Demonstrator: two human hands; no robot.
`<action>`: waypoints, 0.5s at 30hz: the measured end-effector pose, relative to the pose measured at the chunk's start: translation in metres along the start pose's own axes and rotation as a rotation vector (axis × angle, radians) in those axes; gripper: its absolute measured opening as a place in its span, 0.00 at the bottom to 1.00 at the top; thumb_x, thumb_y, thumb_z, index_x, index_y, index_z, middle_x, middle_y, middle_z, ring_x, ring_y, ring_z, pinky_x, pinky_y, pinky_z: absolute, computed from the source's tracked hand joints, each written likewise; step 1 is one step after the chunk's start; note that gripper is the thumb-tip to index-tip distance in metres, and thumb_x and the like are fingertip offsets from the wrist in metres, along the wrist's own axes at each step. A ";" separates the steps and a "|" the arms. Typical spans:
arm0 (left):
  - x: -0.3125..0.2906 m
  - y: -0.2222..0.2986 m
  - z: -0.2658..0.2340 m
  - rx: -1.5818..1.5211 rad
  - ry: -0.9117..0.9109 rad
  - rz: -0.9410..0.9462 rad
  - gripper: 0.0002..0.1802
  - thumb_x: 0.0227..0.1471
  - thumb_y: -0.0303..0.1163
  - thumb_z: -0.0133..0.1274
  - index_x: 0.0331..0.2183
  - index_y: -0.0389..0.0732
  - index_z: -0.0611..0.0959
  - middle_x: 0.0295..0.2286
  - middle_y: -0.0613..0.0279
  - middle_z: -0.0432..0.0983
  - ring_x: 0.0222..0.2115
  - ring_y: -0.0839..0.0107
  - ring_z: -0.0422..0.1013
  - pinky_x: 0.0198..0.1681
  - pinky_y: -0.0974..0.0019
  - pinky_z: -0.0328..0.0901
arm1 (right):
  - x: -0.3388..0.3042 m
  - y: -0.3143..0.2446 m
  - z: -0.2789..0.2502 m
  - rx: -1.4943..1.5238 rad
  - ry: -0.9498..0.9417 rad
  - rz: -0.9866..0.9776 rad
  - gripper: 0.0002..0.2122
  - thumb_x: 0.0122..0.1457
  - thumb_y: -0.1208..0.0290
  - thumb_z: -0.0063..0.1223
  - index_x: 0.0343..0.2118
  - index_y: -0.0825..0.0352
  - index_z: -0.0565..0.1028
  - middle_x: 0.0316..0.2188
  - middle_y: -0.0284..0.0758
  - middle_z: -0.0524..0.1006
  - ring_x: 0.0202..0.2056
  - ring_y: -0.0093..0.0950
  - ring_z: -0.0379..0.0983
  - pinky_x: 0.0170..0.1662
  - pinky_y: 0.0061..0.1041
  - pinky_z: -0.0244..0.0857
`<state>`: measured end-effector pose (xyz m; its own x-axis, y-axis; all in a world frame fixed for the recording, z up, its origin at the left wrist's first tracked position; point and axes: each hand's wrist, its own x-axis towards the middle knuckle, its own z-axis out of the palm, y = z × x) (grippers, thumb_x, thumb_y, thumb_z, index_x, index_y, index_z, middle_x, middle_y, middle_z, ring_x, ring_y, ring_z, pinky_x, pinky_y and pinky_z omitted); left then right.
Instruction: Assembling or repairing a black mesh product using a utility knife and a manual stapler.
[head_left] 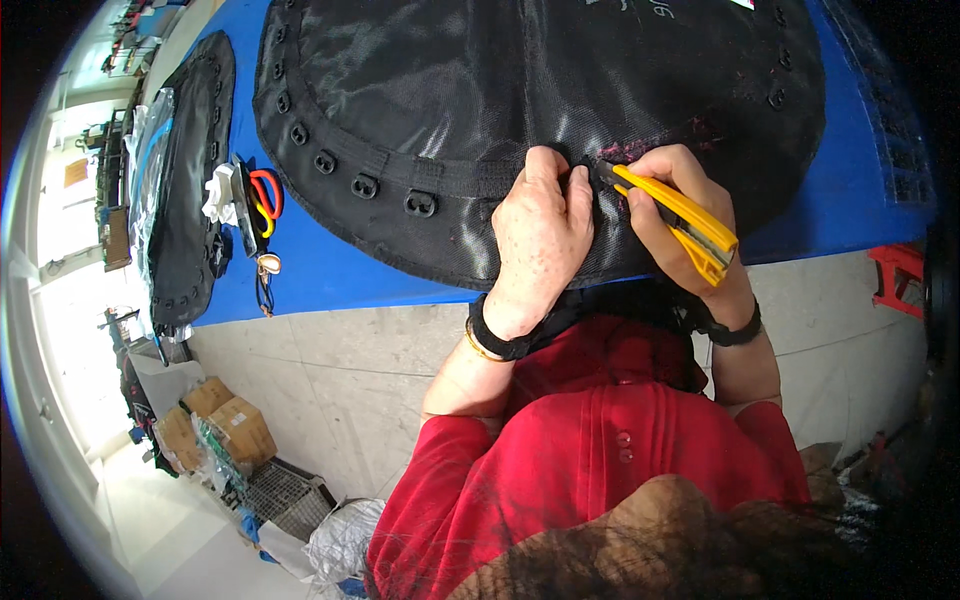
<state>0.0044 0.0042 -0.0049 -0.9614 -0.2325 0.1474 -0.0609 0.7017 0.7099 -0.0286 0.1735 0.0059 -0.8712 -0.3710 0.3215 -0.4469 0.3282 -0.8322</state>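
Observation:
A large black fabric panel [430, 90] with a rounded edge lies over the blue table, black two-hole fittings [421, 204] set along its border. My right hand [690, 215] is closed round a yellow utility knife [690, 215], its dark tip at the fabric just right of my left hand. My left hand [540, 225] presses on the panel with fingers curled and seems to pinch its cloth; the fingertips are partly hidden. Reddish thread bits [630, 150] are scattered on the fabric beyond the knife tip.
To the left on the blue table [330, 285] lie scissors with red and yellow handles [265, 195], crumpled white paper [218, 195] and another black panel [190, 200]. Cardboard boxes [240, 430] stand on the floor at lower left. A red stool [897, 280] is at right.

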 end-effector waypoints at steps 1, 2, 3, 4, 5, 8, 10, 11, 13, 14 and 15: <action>0.000 0.000 0.000 0.020 0.008 0.027 0.09 0.57 0.29 0.56 0.33 0.37 0.72 0.23 0.47 0.75 0.24 0.47 0.75 0.27 0.52 0.69 | 0.000 0.001 0.000 0.004 0.005 0.007 0.07 0.59 0.74 0.57 0.38 0.65 0.71 0.31 0.38 0.78 0.33 0.33 0.80 0.36 0.26 0.72; 0.000 -0.001 0.000 0.019 0.009 0.026 0.09 0.57 0.29 0.56 0.33 0.37 0.72 0.23 0.47 0.75 0.24 0.47 0.75 0.27 0.52 0.69 | 0.000 0.001 0.001 0.003 0.004 0.006 0.07 0.59 0.74 0.57 0.38 0.65 0.71 0.31 0.38 0.78 0.33 0.33 0.80 0.36 0.26 0.72; 0.000 -0.002 0.000 0.029 0.017 0.048 0.09 0.57 0.29 0.56 0.33 0.37 0.72 0.24 0.47 0.76 0.25 0.47 0.75 0.27 0.52 0.69 | 0.000 0.002 0.002 0.027 0.005 0.009 0.07 0.59 0.74 0.57 0.38 0.65 0.71 0.31 0.37 0.78 0.32 0.32 0.80 0.36 0.25 0.72; 0.000 -0.003 0.000 0.039 0.025 0.070 0.09 0.57 0.29 0.56 0.33 0.37 0.72 0.24 0.47 0.76 0.25 0.47 0.75 0.27 0.52 0.69 | 0.000 0.003 0.003 0.051 0.005 0.012 0.08 0.59 0.73 0.58 0.39 0.65 0.71 0.31 0.37 0.78 0.32 0.31 0.80 0.36 0.24 0.72; 0.000 -0.003 0.001 0.034 0.024 0.071 0.09 0.57 0.29 0.56 0.33 0.37 0.72 0.24 0.47 0.76 0.25 0.47 0.75 0.27 0.52 0.69 | 0.000 0.002 0.004 0.045 0.005 0.013 0.08 0.59 0.73 0.58 0.39 0.65 0.71 0.31 0.37 0.78 0.32 0.31 0.80 0.36 0.24 0.72; -0.001 -0.002 0.002 0.001 0.019 0.062 0.09 0.57 0.29 0.56 0.33 0.38 0.72 0.25 0.47 0.76 0.26 0.46 0.75 0.27 0.51 0.69 | -0.001 0.002 0.009 0.120 0.045 0.077 0.07 0.60 0.73 0.58 0.38 0.66 0.72 0.30 0.36 0.78 0.31 0.28 0.79 0.35 0.24 0.71; -0.002 -0.002 0.001 0.011 0.004 0.024 0.09 0.57 0.29 0.55 0.33 0.37 0.71 0.25 0.46 0.76 0.25 0.45 0.75 0.27 0.50 0.69 | -0.002 0.006 0.012 0.027 0.066 0.059 0.07 0.60 0.74 0.58 0.38 0.66 0.73 0.30 0.36 0.78 0.31 0.26 0.78 0.35 0.24 0.71; -0.002 -0.002 0.001 0.009 0.006 0.024 0.09 0.57 0.29 0.55 0.33 0.37 0.71 0.25 0.46 0.76 0.25 0.45 0.75 0.27 0.50 0.69 | -0.002 0.007 0.012 0.025 0.065 0.057 0.07 0.60 0.74 0.58 0.38 0.66 0.73 0.30 0.36 0.78 0.31 0.26 0.78 0.35 0.24 0.71; -0.002 -0.003 0.001 -0.009 -0.007 -0.003 0.08 0.57 0.28 0.55 0.34 0.37 0.71 0.25 0.45 0.75 0.25 0.45 0.75 0.28 0.50 0.69 | -0.001 0.008 0.012 -0.001 0.062 0.015 0.05 0.60 0.75 0.57 0.37 0.66 0.73 0.30 0.36 0.77 0.31 0.25 0.78 0.35 0.23 0.70; -0.003 -0.004 0.002 -0.011 -0.004 -0.001 0.08 0.57 0.28 0.55 0.34 0.37 0.71 0.25 0.45 0.75 0.25 0.45 0.75 0.28 0.50 0.69 | -0.001 0.008 0.010 -0.003 0.063 0.012 0.05 0.60 0.75 0.57 0.37 0.66 0.73 0.30 0.36 0.77 0.31 0.25 0.78 0.35 0.23 0.70; -0.003 -0.007 0.005 -0.026 0.041 0.018 0.09 0.57 0.29 0.56 0.33 0.37 0.72 0.23 0.45 0.75 0.23 0.46 0.74 0.26 0.52 0.68 | 0.001 0.007 0.008 0.005 0.037 0.025 0.05 0.60 0.74 0.57 0.37 0.66 0.73 0.30 0.35 0.78 0.31 0.25 0.78 0.36 0.22 0.70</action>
<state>0.0065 0.0034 -0.0135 -0.9505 -0.2480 0.1875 -0.0365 0.6880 0.7248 -0.0306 0.1684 -0.0037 -0.8891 -0.3301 0.3170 -0.4239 0.3329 -0.8423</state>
